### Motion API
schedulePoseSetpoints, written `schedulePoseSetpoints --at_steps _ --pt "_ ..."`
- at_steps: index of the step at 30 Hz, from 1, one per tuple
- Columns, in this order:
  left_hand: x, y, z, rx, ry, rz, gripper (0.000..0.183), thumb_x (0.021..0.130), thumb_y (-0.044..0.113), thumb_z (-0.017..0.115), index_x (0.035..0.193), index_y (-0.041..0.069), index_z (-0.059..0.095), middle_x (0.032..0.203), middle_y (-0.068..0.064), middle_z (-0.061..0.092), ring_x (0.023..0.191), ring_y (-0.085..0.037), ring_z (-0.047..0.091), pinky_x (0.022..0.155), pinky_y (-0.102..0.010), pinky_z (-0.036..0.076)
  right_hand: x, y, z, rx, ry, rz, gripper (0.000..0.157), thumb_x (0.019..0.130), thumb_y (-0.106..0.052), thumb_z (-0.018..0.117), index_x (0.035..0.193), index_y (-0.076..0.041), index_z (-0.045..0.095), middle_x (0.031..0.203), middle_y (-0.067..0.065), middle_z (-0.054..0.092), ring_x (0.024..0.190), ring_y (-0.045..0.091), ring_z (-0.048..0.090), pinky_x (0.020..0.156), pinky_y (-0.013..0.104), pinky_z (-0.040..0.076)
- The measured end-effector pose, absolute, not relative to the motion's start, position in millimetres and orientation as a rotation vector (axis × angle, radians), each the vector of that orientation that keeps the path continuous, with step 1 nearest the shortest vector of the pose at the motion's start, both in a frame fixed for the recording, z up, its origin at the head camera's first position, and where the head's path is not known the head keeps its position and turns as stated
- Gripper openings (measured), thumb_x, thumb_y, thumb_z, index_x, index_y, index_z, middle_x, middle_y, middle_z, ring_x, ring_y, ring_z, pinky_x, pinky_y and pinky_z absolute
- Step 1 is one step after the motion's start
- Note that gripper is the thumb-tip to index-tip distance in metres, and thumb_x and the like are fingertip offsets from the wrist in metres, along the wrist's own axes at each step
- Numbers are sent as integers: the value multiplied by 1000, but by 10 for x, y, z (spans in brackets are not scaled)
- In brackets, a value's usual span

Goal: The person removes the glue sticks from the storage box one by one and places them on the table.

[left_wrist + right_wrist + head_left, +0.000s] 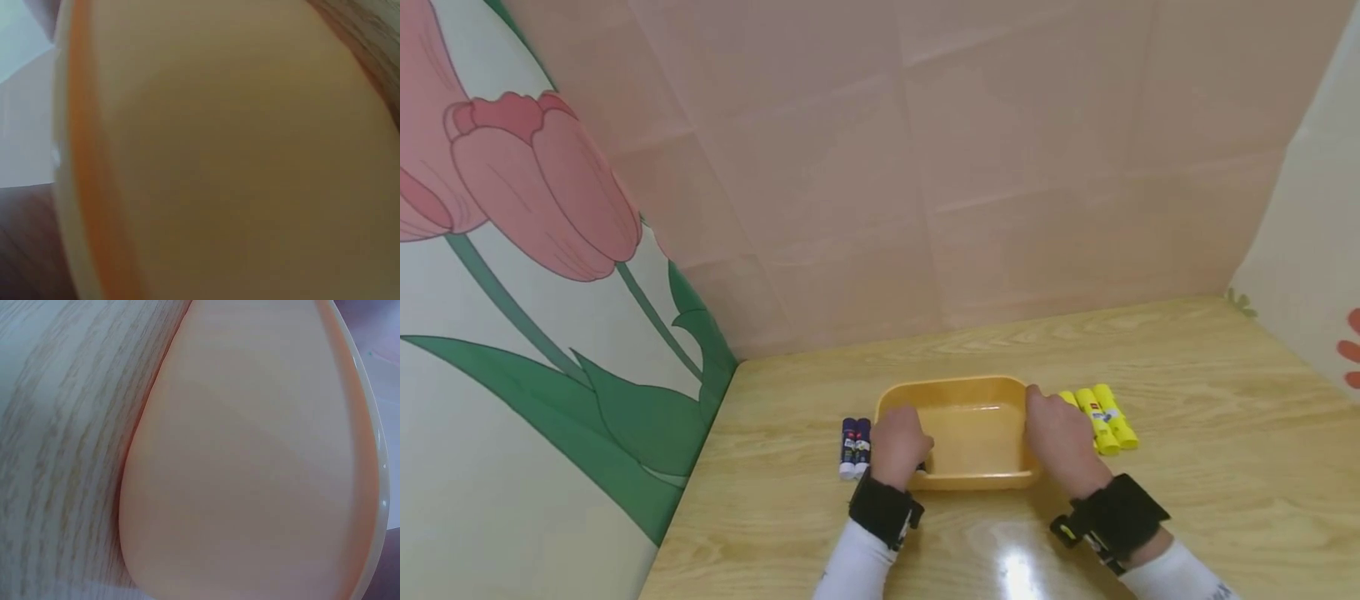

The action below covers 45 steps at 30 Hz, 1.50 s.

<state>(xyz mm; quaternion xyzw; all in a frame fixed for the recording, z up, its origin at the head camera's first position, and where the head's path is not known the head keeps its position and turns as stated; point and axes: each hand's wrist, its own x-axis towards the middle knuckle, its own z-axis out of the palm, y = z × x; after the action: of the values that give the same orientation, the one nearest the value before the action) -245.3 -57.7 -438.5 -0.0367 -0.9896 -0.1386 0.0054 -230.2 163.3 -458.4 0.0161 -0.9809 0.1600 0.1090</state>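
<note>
A shallow orange-yellow plastic tray (973,433) sits on the wooden table between both hands. My left hand (898,442) grips its left rim, and my right hand (1062,433) holds the right rim. Part of a small dark object (921,468) shows beside the left hand at the tray's near left corner, the rest hidden by the hand. Up close, the tray's outer wall (250,156) fills most of the left wrist view. In the right wrist view, the opposite wall (250,456) stands along the wood grain.
Two dark blue glue sticks (855,447) with white ends lie side by side left of the tray. Several yellow glue sticks (1105,418) lie to the right, partly behind the right hand. A pink sheet (925,167) hangs behind the table (1225,433), and a tulip-printed panel (550,192) borders its left.
</note>
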Motion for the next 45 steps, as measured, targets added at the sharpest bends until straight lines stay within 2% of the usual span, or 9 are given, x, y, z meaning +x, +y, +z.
schedulePoseSetpoints --at_steps 7,13,20,26,37,45 --pt "-2497 -520 -4414 -98 -3097 -295 18 79 14 77 70 10 63 69 -4 61 63 -19 59 52 -34 49 -2305 1641 -4574 58 -2867 469 13 86 5 53 98 8 52 66 18 55 56 32 57 42 45 44" --pt "-2573 -463 -4449 -22 -3165 -284 14 88 17 73 78 10 66 74 -3 60 68 -17 59 55 -35 52 -2295 1634 -4565 49 -2887 476 13 86 5 53 98 8 52 66 18 55 56 32 57 43 45 44" --pt "-2607 -426 -4453 -43 -3131 -255 10 87 14 73 82 7 69 77 -6 64 70 -19 63 54 -34 53 -2295 1637 -4560 47 -2898 476 13 87 5 52 99 8 52 67 18 55 57 32 57 43 44 45" --pt "-2659 -428 -4485 -90 -3078 -255 14 93 16 68 83 8 71 77 -8 67 69 -21 66 53 -34 52 -2296 1630 -4558 40 -2909 480 14 88 5 52 101 9 52 69 19 56 58 32 58 44 45 45" --pt "-2765 -422 -4532 -42 -3115 -326 11 85 13 73 76 11 66 75 -5 62 65 -19 59 51 -32 48 -2309 1628 -4583 43 -2891 458 14 87 4 53 101 8 52 67 18 55 56 31 56 43 44 45" --pt "-2799 -443 -4525 -37 -3150 -379 19 84 21 77 75 12 64 72 -3 59 66 -18 55 53 -33 45 -2310 1635 -4595 43 -2889 458 15 86 5 54 100 8 52 67 18 55 56 31 56 43 45 45"
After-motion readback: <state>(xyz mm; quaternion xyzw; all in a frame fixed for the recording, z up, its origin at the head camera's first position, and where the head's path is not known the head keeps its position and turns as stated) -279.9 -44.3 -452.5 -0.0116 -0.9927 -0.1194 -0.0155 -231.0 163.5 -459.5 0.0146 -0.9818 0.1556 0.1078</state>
